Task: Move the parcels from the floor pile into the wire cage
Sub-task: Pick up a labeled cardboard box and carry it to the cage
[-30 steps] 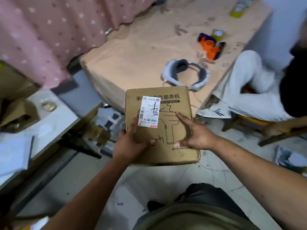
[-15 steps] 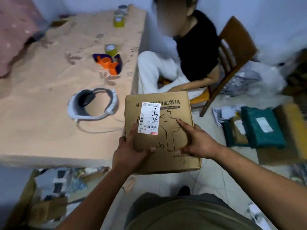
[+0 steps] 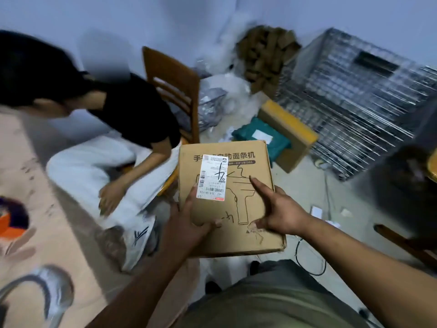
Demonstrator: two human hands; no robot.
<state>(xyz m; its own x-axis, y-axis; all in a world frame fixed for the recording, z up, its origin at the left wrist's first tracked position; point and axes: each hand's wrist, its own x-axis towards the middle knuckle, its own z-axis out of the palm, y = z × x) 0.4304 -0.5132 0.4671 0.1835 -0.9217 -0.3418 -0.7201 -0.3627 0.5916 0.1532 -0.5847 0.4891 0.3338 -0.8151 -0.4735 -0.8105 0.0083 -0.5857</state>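
Observation:
I hold a flat brown cardboard parcel with a white shipping label in front of my chest. My left hand grips its near left edge, thumb on top. My right hand holds the right side, thumb and forefinger spread across the top face. The wire cage stands at the far right against the wall. On the floor before it lie a teal bag parcel and a brown box with yellow tape.
A person in a black shirt sits on a wooden chair at my left. A tan-covered table fills the lower left. White plastic wrap and brown packing pile in the corner. A cable runs across the floor.
My view has swung right: the table slid off to the left and the wire cage and floor parcels came into sight. Both hands keep the same hold on the parcel.

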